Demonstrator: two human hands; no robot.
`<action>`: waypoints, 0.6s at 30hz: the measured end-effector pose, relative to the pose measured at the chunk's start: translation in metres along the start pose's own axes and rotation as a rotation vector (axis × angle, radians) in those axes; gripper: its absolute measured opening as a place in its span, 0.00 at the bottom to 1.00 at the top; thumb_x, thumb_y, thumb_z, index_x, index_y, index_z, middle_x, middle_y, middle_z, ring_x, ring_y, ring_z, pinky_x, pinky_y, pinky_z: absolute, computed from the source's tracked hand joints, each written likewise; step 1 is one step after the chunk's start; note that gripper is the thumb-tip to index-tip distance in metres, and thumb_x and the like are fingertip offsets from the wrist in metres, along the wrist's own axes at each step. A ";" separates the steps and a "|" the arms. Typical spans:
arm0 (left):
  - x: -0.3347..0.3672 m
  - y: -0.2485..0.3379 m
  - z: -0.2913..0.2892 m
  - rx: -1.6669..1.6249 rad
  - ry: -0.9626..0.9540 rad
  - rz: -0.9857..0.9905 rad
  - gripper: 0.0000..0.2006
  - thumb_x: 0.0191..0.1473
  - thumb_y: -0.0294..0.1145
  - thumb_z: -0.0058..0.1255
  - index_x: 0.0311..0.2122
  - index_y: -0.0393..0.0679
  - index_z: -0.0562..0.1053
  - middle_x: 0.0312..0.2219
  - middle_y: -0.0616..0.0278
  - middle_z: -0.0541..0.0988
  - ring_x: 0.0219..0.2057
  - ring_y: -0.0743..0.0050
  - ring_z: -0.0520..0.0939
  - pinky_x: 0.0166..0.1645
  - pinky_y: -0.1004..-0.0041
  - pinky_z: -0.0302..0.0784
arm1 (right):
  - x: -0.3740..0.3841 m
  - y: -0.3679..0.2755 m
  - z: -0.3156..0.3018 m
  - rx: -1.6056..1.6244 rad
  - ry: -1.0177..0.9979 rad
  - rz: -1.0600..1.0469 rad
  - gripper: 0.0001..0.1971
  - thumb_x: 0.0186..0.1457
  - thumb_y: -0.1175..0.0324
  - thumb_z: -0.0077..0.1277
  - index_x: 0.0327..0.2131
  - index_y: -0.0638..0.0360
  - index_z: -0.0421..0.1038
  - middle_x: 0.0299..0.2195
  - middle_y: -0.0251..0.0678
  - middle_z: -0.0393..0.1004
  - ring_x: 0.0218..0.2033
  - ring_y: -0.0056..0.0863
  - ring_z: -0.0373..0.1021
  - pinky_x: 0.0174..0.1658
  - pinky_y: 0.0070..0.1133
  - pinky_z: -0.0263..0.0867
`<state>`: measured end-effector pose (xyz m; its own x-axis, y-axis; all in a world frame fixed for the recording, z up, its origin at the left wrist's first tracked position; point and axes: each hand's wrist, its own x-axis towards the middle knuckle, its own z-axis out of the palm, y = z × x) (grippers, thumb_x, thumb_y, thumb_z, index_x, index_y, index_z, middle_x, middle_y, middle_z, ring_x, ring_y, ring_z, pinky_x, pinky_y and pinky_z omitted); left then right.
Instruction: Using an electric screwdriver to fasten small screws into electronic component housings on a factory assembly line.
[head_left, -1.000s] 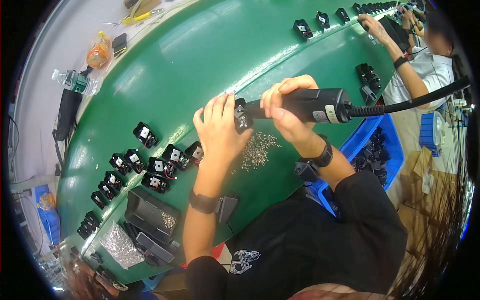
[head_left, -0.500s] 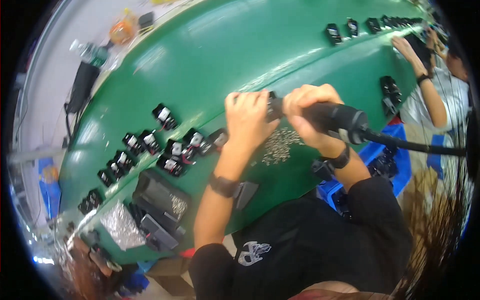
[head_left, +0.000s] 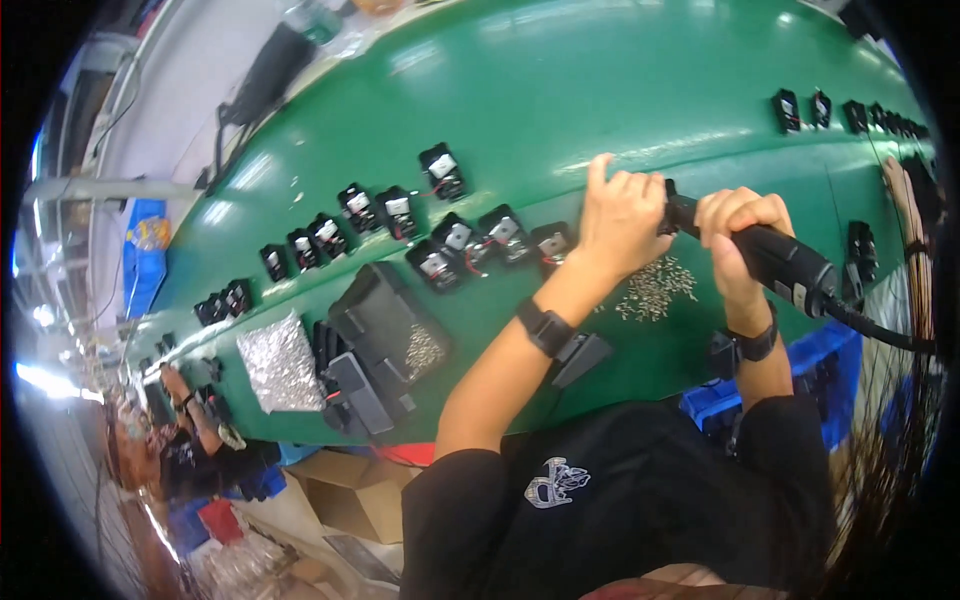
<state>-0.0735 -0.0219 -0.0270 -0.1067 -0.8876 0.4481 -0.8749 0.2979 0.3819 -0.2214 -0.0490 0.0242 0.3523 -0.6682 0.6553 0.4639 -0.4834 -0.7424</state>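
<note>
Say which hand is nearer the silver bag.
Left. The left hand is right of the silver bag and higher in the picture; the right hand, on the driver, is farther right.

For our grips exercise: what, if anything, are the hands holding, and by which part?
Right hand: black corded tool, near its front end. Left hand: black housing, mostly hidden, exact hold unclear.
</note>
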 end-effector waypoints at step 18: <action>0.016 -0.011 -0.023 0.145 0.086 -0.140 0.43 0.33 0.54 0.64 0.52 0.34 0.68 0.45 0.46 0.74 0.50 0.51 0.72 0.61 0.47 0.55 | -0.054 -0.016 -0.058 0.098 0.300 0.038 0.17 0.50 0.79 0.43 0.46 0.63 0.66 0.25 0.35 0.63 0.26 0.25 0.60 0.37 0.27 0.56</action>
<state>-0.0550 -0.0315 -0.0057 0.0563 -0.8816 0.4687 -0.9379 0.1142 0.3275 -0.2952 -0.0383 -0.0071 0.1219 -0.8290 0.5458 0.5363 -0.4077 -0.7390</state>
